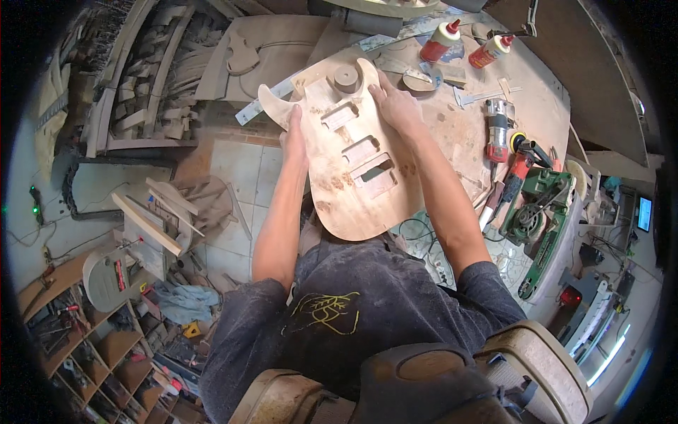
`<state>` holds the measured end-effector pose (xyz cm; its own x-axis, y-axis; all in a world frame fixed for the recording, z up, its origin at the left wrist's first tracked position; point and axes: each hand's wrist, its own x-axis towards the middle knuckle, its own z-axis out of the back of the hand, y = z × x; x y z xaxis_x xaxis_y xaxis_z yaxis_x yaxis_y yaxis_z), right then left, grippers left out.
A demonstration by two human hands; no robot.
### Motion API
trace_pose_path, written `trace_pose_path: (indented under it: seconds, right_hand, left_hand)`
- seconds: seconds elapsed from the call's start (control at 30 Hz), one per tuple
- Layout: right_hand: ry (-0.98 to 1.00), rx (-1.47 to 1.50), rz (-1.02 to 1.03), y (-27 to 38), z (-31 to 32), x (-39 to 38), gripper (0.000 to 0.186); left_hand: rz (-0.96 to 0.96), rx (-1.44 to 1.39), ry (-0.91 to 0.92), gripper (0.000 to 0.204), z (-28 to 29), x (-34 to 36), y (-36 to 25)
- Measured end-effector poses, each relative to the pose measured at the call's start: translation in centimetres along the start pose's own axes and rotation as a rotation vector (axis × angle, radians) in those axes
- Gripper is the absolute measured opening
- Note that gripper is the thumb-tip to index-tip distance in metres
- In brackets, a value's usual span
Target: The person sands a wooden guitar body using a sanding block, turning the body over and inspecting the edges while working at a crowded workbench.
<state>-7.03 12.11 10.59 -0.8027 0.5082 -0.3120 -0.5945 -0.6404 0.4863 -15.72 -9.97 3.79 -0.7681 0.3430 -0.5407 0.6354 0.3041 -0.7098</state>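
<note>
A pale wooden electric guitar body (328, 162) is held up in front of me, its two horns pointing away and its rounded end near my waist. Several pickup cavities are cut into its face, and brownish patches mark the wood. My left hand (294, 127) grips the edge by the left horn, thumb on the face. On the opposite side, my right hand (397, 104) grips the edge below the right horn; its fingers are partly hidden underneath. A round wooden block (346, 79) shows between the horns; whether it touches the body I cannot tell.
On the dusty workbench (452, 141) stand two white-and-red glue bottles (441, 41), near a caliper (487, 96). Power tools (498, 131) lie along its right side, beside a green machine (531, 219). Wood offcuts (152, 78) fill a rack at left; a compartment shelf (99, 353) stands lower left.
</note>
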Motion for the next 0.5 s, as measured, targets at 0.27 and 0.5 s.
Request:
trace_pose_path:
  seconds: [0.27,0.5]
  right_hand:
    - [-0.177,-0.202,0.084,1.4,-0.9,1.5,0.046]
    - [-0.190,-0.217,0.120,1.0,-1.6,2.7,0.045]
  left_hand:
    - [0.000,-0.127,-0.014,0.073,0.8,1.0,1.4]
    - [-0.009,-0.098,-0.028,0.071,1.3,1.4,1.4]
